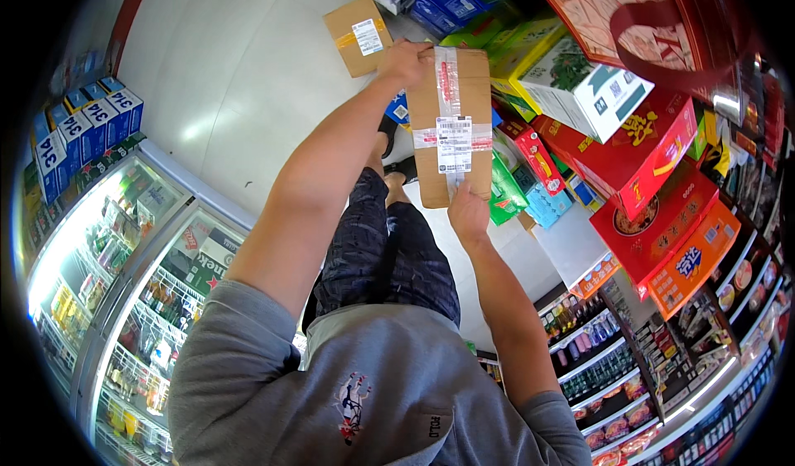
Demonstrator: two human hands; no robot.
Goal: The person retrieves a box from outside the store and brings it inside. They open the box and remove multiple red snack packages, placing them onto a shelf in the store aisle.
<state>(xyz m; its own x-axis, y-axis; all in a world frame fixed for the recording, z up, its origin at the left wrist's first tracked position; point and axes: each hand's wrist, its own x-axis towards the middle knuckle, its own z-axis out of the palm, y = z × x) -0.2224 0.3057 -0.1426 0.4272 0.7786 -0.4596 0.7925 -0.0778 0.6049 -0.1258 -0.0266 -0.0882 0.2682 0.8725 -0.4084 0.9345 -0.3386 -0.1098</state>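
A: What is the right hand (469, 212) doing?
B: Pinching the near end of a taped cardboard parcel (426, 168), thumb on top; I can't tell how its fingers lie underneath.
A: And the parcel itself?
B: It stretches away from that hand to the left hand (404, 62), with a white printed label (454, 156) between the two.
A: Is the left hand spread?
B: No, it's bent around the far left corner, gripping it.
A: What lies around them?
B: Just right of the right hand, a green box (507, 193); farther right, red cartons (596, 156). Just past the left hand, another cardboard carton (344, 27) on the pale floor (232, 69).
A: Farther off?
B: Well left of both hands, a lit glass-door drinks fridge (199, 186), blue boxes (106, 122) on top.
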